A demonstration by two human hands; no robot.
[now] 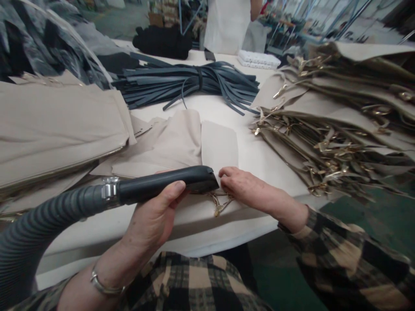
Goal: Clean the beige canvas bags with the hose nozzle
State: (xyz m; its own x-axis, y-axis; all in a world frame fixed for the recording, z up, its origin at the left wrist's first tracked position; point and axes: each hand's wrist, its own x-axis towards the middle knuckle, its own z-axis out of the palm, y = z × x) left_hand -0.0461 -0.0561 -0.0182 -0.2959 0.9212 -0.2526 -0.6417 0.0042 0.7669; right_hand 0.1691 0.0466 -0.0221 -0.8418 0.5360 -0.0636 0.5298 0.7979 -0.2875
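My left hand (158, 211) is wrapped round a black hose nozzle (162, 183), thumb along its near side. A ribbed grey hose (61, 211) joins the nozzle at a metal clamp and curves off to the lower left. The nozzle's slanted mouth points right, close to the fingers of my right hand (244, 188). Those fingers are curled together at the near edge of a beige bag piece (165, 144); what lies between them is hidden. A flat beige panel (220, 144) extends behind the nozzle. Below its mouth, gold-coloured hardware (218, 207) hangs at the table's front edge.
Beige bag pieces (58, 129) are stacked at left. On the right rises a tall pile of similar pieces with gold hardware (337, 147). A tied bundle of dark straps (191, 82) lies across the white table (259, 160). Behind it are a black bundle (162, 42) and a person (227, 26).
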